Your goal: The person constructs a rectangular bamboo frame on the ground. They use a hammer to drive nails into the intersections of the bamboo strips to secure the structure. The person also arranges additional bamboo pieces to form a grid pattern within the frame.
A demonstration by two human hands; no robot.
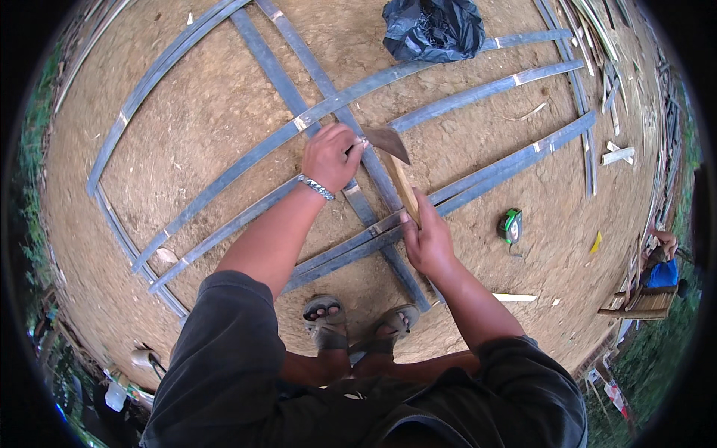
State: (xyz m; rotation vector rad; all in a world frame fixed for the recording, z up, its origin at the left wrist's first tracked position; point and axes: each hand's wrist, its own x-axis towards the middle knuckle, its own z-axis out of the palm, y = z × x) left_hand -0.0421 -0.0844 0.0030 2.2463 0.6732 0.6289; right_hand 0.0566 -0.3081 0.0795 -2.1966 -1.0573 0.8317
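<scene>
Above the middle of the ground (467,138), a hatchet (403,183) is clamped by its wooden handle in the right hand (429,237), its long axis slanted away and leftward, its head just right of the left hand (330,158), whose fingers are curled together over a dark slat (308,66).

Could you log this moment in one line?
Left hand: at dark slat; right hand: gripping wood-handled tool; nearby: black bag, tape measure
</scene>
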